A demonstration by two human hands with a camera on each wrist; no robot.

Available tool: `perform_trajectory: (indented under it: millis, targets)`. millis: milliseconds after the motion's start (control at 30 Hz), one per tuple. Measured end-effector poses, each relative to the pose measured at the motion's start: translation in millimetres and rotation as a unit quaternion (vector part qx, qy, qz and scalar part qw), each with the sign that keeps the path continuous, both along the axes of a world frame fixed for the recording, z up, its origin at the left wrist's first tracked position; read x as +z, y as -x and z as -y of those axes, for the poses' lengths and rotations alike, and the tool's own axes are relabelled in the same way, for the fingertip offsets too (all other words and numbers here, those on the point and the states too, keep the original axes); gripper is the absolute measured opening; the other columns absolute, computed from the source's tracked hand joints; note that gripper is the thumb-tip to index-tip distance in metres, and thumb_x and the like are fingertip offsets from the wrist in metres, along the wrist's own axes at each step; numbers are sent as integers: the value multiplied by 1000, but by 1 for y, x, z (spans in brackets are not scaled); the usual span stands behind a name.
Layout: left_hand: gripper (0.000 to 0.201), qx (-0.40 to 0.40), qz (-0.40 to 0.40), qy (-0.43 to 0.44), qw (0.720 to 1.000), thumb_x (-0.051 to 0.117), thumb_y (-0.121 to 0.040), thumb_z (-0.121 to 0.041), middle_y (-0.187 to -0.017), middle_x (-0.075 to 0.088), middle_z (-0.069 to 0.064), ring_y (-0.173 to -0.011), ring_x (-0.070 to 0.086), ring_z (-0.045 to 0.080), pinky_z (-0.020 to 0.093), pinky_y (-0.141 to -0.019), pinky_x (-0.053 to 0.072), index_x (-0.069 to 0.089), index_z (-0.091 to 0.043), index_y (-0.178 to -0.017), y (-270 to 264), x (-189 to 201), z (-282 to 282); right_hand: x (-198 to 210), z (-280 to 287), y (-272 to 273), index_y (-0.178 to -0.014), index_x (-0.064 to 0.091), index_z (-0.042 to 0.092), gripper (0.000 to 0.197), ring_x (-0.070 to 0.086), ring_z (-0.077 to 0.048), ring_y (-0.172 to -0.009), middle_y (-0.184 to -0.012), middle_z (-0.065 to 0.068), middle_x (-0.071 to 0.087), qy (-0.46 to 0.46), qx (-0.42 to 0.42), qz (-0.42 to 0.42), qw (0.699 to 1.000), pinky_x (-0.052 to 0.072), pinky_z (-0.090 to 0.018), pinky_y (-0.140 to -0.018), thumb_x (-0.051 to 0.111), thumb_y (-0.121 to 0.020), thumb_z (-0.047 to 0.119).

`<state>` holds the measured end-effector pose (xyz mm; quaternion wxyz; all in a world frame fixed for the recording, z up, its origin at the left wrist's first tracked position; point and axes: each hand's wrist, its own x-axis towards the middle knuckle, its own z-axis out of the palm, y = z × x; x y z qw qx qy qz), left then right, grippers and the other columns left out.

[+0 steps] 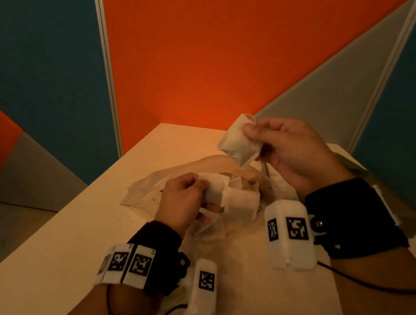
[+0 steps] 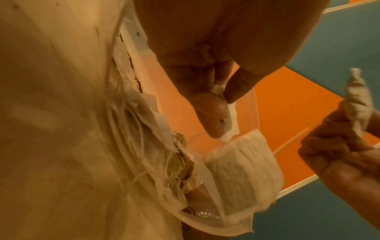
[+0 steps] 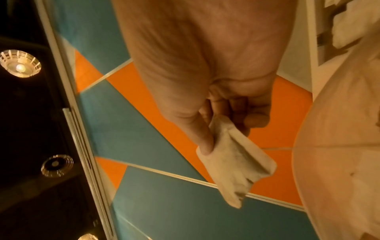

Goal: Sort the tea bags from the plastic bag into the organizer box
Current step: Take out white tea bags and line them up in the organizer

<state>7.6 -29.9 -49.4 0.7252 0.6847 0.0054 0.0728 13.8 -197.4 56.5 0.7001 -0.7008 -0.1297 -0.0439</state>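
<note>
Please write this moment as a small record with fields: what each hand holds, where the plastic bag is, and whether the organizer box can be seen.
left hand: pinches tea bags low over the plastic bag
right hand: pinches one tea bag, raised above the table
plastic bag: crumpled on the table, more tea bags and strings inside
organizer box: a clear plastic container wall shows only in the left wrist view; cannot tell whether it is the box
sorting: not yet done
</note>
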Motion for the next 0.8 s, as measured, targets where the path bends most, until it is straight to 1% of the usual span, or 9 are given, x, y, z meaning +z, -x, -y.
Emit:
perform_trajectory:
  millis: [33,133,233,300,400,500,600,700,800]
  targets:
    - [24,-5,3,7,1000,51,-95,-11,-74,59,21,-57,66,33,23,-36,40,56,10,-84,0,0,0,-1,-3,-1,-87,70,5,9,58,-27,-83,-90,-15,66,40,-9,-6,999,47,-38,-71,69,-87,14]
    - [20,-14,11,19,1000,50,-96,-10,-71,58,18,-54,66,29,22,-36,40,59,2,-82,2,0,1,-9,-7,-1,-88,72,6,14,55,-20,-69,-81,-8,66,177,-28,-24,984,41,-29,-53,72,-86,20]
    - [23,0,23,4,1000,51,-95,-12,-67,62,17,-48,64,24,23,-37,39,63,2,-80,2,-1,0,-12,-5,0,-82,74,11,13,53,-6,-58,-69,8,65,254,-67,-17,965,38,-21,-49,72,-87,22]
    - [27,8,37,3,999,51,-95,-12,-61,61,13,-46,60,23,24,-38,38,65,-6,-72,2,-1,0,-11,-2,0,-84,75,9,13,52,2,-54,-69,13,64,260,-96,-1,961,36,-16,-48,70,-89,21]
    - [28,0,59,18,998,52,-96,-13,-60,60,12,-46,58,25,26,-39,40,67,-6,-74,5,2,0,-7,4,2,-88,75,10,10,53,-6,-64,-85,4,70,243,-110,7,964,39,-21,-57,69,-89,18]
    - [29,-20,72,43,996,50,-97,-10,-63,61,12,-46,59,28,25,-37,39,68,-3,-75,8,5,2,-7,5,11,-86,76,12,8,56,-17,-69,-84,-4,71,242,-34,-34,969,44,-30,-62,72,-86,19]
    - [28,-60,81,57,993,49,-97,-7,-71,62,20,-51,60,32,27,-39,40,67,5,-79,10,6,4,-20,2,17,-89,76,7,12,56,-25,-73,-85,-18,71,263,12,-60,963,44,-37,-67,73,-85,19]
    - [28,-74,83,61,992,49,-96,-9,-73,64,25,-53,62,32,27,-41,43,70,2,-81,11,6,6,-31,-3,20,-90,76,4,14,55,-20,-68,-86,-22,71,265,4,-55,963,45,-31,-63,71,-87,16]
    - [30,-23,81,39,996,51,-96,-11,-67,61,22,-53,59,27,27,-40,42,66,8,-79,9,4,4,-28,0,27,-88,76,5,11,50,-12,-56,-75,-10,65,255,63,-71,962,42,-20,-50,71,-86,15]
